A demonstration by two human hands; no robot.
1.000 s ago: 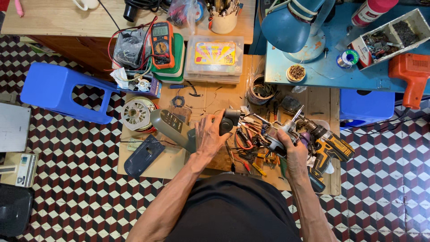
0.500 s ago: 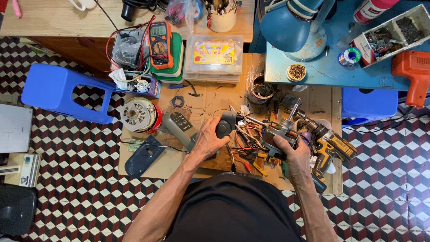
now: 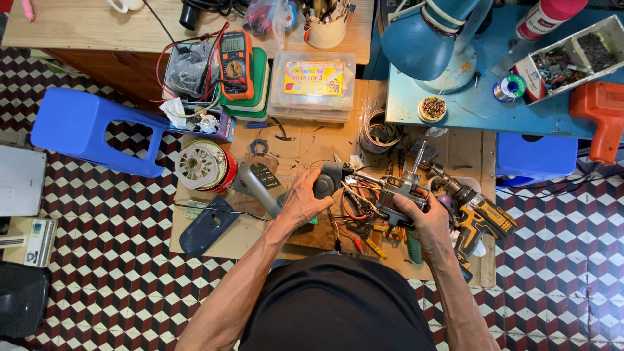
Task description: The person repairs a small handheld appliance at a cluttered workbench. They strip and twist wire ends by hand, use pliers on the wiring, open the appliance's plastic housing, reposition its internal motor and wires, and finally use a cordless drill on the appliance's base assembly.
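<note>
1. Black and grey, a stripped-down motor assembly (image 3: 374, 188) sits in a person's two hands above a sheet of cardboard (image 3: 305, 146) spread on a checkered floor (image 3: 97, 273).
2. Left hand (image 3: 304, 201) wraps around the assembly's rounded black end, fingers curled over it in a firm grasp.
3. Right hand (image 3: 419, 218) clasps the grey metal end, thumb on top, where a thin shaft sticks up toward the blue table (image 3: 481, 107).
4. Red, black and pale wires (image 3: 354, 201) loop out between the two ends, hanging loose over a wooden board (image 3: 325, 237) littered with small tools.
5. Just right of the right hand lies a yellow-and-black drill (image 3: 484, 224), its chuck pointing toward the assembly.
6. Left of the left hand rests a grey handle shell (image 3: 260, 185) with dark buttons; a dark blue cover (image 3: 208, 224) lies beside it at the cardboard's edge.
7. A wound coil on a red spool (image 3: 203, 166) stands nearby, next to a blue stool (image 3: 91, 130).
8. Farther back, an orange multimeter (image 3: 235, 64) rests on a green case, and a clear parts box (image 3: 313, 86) sits beside it.
9. A blue desk lamp (image 3: 422, 39) leans over the table, where an orange heat gun (image 3: 601, 117) lies at the far edge.
</note>
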